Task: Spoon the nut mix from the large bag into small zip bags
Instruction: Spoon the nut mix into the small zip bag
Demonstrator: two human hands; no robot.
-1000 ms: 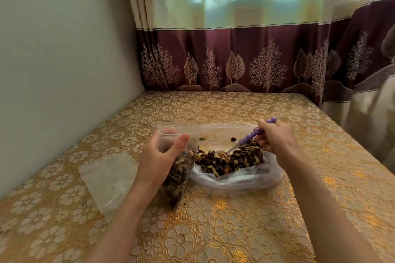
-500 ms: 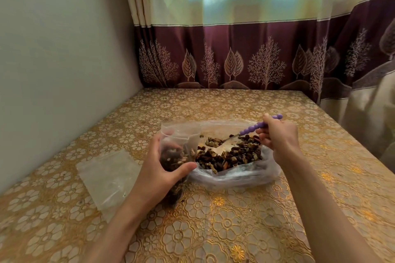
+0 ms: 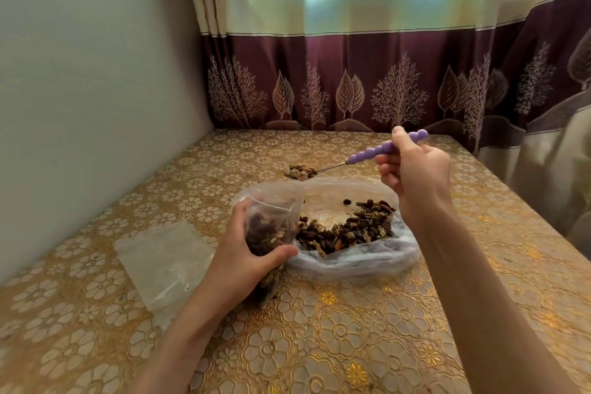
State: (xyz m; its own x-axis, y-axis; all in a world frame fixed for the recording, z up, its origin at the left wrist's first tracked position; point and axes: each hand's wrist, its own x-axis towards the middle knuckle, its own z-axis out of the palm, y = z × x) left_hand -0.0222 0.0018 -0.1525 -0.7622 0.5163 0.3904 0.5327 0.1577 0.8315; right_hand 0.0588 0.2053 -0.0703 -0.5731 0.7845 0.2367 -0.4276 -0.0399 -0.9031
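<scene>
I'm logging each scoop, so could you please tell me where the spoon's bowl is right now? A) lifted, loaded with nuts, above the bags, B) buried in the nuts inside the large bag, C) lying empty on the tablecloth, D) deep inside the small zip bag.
A: the right hand holds the spoon raised, its bowl heaped with nut mix above the small zip bag and the large bag.

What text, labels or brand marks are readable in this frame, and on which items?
None.
Small zip bag in the left hand: clear plastic, no print visible.
Large bag: clear, no label.
Spare flat bag on the table: no readable marks.
Spoon in the right hand: plain purple handle.
Tablecloth and curtain: patterns only.
</scene>
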